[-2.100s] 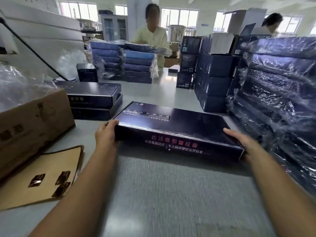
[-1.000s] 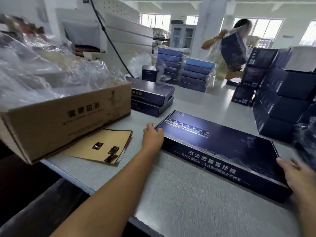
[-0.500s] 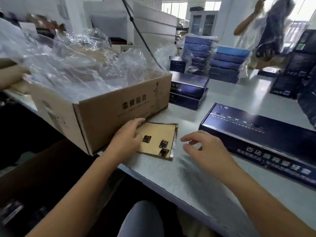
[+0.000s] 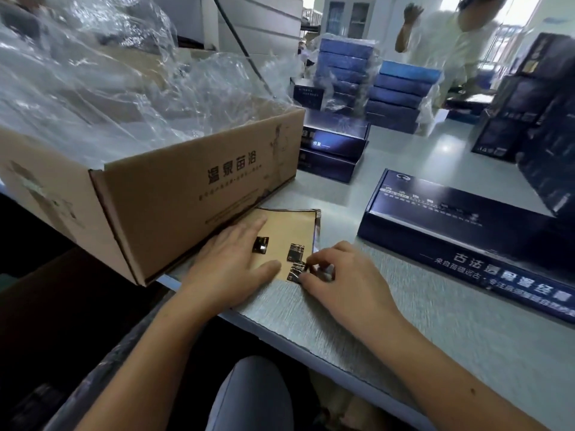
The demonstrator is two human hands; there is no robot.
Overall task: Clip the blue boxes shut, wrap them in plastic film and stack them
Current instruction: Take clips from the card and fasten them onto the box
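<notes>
A long dark blue box (image 4: 460,225) lies flat on the grey table (image 4: 404,309), to the right of both hands. A tan card (image 4: 292,227) near the table's front edge carries three small dark metal clips. My left hand (image 4: 231,264) lies flat and spread on the card, beside one clip (image 4: 260,244). My right hand (image 4: 342,279) pinches the nearest clip (image 4: 297,272) between fingertips and thumb at the card's lower right corner. A third clip (image 4: 296,252) sits just above it.
A cardboard carton (image 4: 174,197) full of clear plastic film (image 4: 102,88) stands left of the card. Two blue boxes (image 4: 334,147) are stacked behind it. Film-wrapped stacks (image 4: 373,85) and dark cartons (image 4: 535,113) stand further back. A person (image 4: 445,45) stands beyond the table.
Both hands let go of the long blue box and moved left to the card. My left hand now presses on it, and my right hand has closed on a clip.
</notes>
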